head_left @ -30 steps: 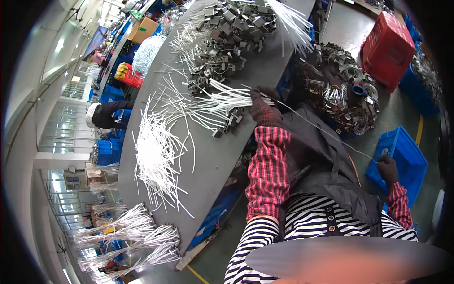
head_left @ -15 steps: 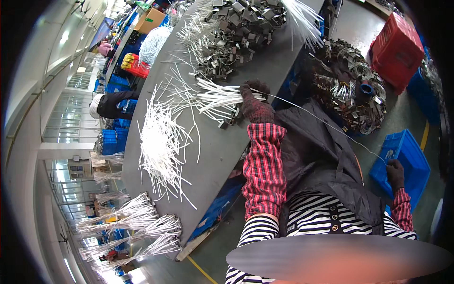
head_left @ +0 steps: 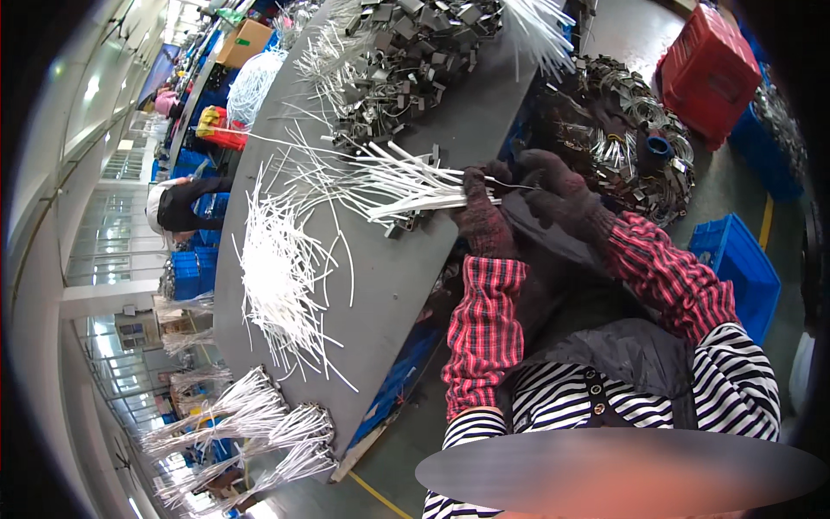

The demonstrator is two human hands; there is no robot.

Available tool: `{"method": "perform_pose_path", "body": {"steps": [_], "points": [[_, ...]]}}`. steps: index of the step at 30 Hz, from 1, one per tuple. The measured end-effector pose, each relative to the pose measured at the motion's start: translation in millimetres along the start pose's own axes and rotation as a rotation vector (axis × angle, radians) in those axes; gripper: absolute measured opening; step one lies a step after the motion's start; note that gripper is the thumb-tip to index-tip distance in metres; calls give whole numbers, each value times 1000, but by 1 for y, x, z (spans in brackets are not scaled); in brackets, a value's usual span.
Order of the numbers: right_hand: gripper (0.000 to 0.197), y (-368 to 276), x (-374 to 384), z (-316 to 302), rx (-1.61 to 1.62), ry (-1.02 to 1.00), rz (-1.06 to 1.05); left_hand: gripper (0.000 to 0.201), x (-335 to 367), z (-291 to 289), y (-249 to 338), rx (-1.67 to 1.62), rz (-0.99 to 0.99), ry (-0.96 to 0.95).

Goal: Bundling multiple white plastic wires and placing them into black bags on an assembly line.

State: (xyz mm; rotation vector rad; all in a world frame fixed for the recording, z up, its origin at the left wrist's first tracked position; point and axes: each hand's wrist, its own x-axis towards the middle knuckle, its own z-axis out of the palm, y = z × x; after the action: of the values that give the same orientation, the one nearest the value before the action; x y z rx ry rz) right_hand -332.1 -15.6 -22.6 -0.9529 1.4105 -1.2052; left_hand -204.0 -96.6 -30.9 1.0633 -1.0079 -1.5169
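My left hand (head_left: 484,216), in a dark knitted glove, is closed around a bundle of white sleeved wires (head_left: 411,183) at the table's near edge. Their loose ends fan out leftward over the grey table (head_left: 372,303). Close on its right is my right hand (head_left: 560,195), gloved alike, with its fingers bent around a thin wire (head_left: 517,186) that runs to the bundle's end. My fingers partly hide where the wire meets the bundle. Small metal pieces (head_left: 399,227) lie beneath the bundle.
A heap of white tubes (head_left: 281,277) lies on the table's left, with grey metal parts (head_left: 406,69) piled at the far end. Tied white bundles (head_left: 216,411) hang past the left edge. A red crate (head_left: 711,73) and blue bin (head_left: 739,268) stand at right.
My right hand has come from beside the blue bin up to my left hand. The long wire stretched between them is now mostly out of sight. My left hand keeps hold of the bundle.
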Motion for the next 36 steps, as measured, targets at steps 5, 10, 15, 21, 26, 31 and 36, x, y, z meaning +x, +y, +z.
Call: {"method": "perform_pose_path", "body": {"steps": [5,10,15,21,26,31,36], "points": [[53,-16,30,33,-129,59,-219,35,0,-8,-15,57,-136,79],[50,-15,59,60,-344,122,-426,32,30,-32,-14,388,180,60],[48,-33,119,63,-441,104,-426,32,52,-86,37,359,216,280],[35,-56,257,45,-1364,332,-813,30,40,-111,64,-264,-103,289],[26,-66,244,25,-1170,9,-763,28,37,-113,63,-388,-44,156],[31,-44,144,13,-758,-91,-1037,24,43,-94,47,-515,-122,-2],[39,-29,48,25,-1031,-259,-805,23,42,-54,26,1057,514,51]]}}
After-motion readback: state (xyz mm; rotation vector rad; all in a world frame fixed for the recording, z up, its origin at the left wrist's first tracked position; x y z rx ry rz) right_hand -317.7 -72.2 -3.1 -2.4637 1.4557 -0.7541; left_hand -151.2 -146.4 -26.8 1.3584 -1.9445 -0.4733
